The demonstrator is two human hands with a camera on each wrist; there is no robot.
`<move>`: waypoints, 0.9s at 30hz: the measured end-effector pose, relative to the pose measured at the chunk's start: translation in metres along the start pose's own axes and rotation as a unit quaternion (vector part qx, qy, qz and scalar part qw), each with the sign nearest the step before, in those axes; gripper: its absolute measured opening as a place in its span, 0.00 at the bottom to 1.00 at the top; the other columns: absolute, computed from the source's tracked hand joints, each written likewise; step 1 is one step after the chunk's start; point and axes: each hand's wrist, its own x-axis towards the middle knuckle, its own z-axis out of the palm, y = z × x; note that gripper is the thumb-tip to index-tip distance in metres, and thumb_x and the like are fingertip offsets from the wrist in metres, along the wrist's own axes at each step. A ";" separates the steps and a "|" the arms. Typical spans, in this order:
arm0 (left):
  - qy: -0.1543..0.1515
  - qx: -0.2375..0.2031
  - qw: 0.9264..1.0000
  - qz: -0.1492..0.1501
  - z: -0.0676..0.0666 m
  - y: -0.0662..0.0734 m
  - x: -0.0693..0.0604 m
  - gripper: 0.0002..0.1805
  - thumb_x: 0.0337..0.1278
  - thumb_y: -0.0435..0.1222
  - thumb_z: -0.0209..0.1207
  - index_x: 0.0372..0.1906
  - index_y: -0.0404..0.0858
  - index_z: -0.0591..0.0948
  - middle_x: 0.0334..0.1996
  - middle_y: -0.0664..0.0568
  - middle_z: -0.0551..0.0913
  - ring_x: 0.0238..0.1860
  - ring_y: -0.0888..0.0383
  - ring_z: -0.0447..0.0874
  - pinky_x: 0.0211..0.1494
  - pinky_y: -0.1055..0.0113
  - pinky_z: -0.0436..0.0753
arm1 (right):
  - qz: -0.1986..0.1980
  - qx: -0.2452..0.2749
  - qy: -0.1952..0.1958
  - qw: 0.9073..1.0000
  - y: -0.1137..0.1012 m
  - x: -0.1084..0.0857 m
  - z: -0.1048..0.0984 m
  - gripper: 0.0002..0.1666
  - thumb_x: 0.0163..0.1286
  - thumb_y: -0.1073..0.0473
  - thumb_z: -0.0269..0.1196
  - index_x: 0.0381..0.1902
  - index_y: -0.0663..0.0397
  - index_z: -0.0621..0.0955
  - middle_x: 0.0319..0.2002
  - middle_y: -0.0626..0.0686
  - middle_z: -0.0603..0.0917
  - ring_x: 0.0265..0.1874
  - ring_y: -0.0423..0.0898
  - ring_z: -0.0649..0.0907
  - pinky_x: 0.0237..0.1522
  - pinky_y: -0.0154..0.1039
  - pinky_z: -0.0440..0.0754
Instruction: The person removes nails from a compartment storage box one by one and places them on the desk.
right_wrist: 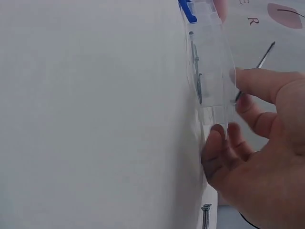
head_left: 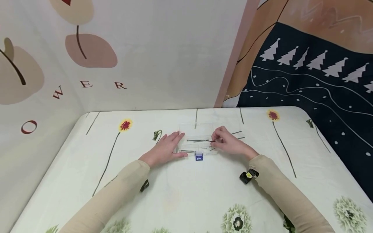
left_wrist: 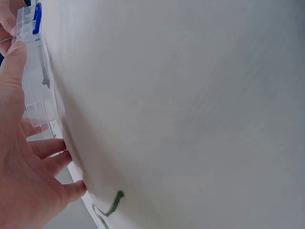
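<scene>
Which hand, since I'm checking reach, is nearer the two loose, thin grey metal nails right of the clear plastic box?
Right hand: it's close beside the nails; the left hand is across the box from them.

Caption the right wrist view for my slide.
Right hand pinching a nail at a clear box with a blue latch.

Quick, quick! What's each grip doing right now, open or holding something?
Left grip: open, fingers spread, at the left end of the clear box.
Right grip: closed, pinching a thin metal nail.
</scene>
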 end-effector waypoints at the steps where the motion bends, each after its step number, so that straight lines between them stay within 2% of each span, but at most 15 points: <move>1: 0.000 0.000 1.000 0.000 0.000 0.000 0.000 0.49 0.60 0.62 0.54 0.75 0.35 0.54 0.73 0.37 0.54 0.74 0.44 0.48 0.73 0.47 0.45 | -0.004 0.007 0.008 1.000 0.000 0.000 0.000 0.06 0.68 0.63 0.62 0.34 0.56 0.75 0.46 0.58 0.66 0.43 0.51 0.70 0.44 0.44 0.71; 5: -0.001 0.000 1.000 -0.003 0.001 -0.001 -0.001 0.50 0.60 0.62 0.54 0.76 0.36 0.53 0.73 0.37 0.53 0.74 0.45 0.47 0.73 0.47 0.45 | -0.007 0.020 0.034 0.999 -0.002 -0.001 0.000 0.05 0.67 0.63 0.64 0.34 0.55 0.76 0.43 0.54 0.71 0.44 0.51 0.71 0.46 0.46 0.72; 12: -0.002 0.002 1.000 0.000 0.000 -0.001 -0.001 0.50 0.60 0.63 0.53 0.76 0.36 0.53 0.73 0.38 0.53 0.74 0.45 0.47 0.73 0.47 0.45 | -0.018 0.022 0.039 0.999 -0.001 -0.001 -0.002 0.02 0.65 0.64 0.65 0.36 0.55 0.83 0.34 0.47 0.81 0.40 0.47 0.76 0.51 0.49 0.70; 14: -0.001 0.002 1.000 0.000 0.000 -0.001 -0.001 0.49 0.60 0.62 0.53 0.76 0.36 0.53 0.73 0.37 0.54 0.74 0.45 0.47 0.73 0.47 0.45 | -0.015 0.023 0.042 0.999 -0.013 -0.005 -0.006 0.03 0.65 0.66 0.65 0.36 0.59 0.84 0.33 0.49 0.82 0.39 0.48 0.76 0.52 0.51 0.70; 19: -0.001 -0.005 1.000 -0.002 -0.002 -0.001 -0.002 0.49 0.60 0.62 0.54 0.76 0.36 0.53 0.73 0.37 0.54 0.74 0.45 0.47 0.74 0.48 0.45 | 0.002 0.039 0.050 0.998 -0.016 -0.009 -0.010 0.05 0.64 0.70 0.64 0.37 0.65 0.84 0.33 0.54 0.82 0.38 0.51 0.76 0.51 0.53 0.71; 21: -0.001 -0.007 1.000 -0.002 -0.002 -0.001 -0.002 0.49 0.60 0.62 0.54 0.76 0.36 0.53 0.73 0.38 0.54 0.74 0.45 0.47 0.74 0.48 0.45 | 0.007 0.046 0.051 0.998 -0.004 -0.009 -0.011 0.05 0.64 0.68 0.65 0.38 0.62 0.85 0.32 0.51 0.81 0.38 0.49 0.76 0.50 0.51 0.71; 27: 0.002 -0.009 1.000 0.003 0.000 0.001 -0.002 0.49 0.60 0.63 0.54 0.76 0.37 0.54 0.73 0.38 0.55 0.74 0.45 0.47 0.73 0.48 0.46 | 0.014 0.043 0.050 0.998 0.006 -0.016 -0.022 0.05 0.64 0.65 0.66 0.38 0.59 0.86 0.32 0.50 0.81 0.37 0.49 0.76 0.48 0.48 0.71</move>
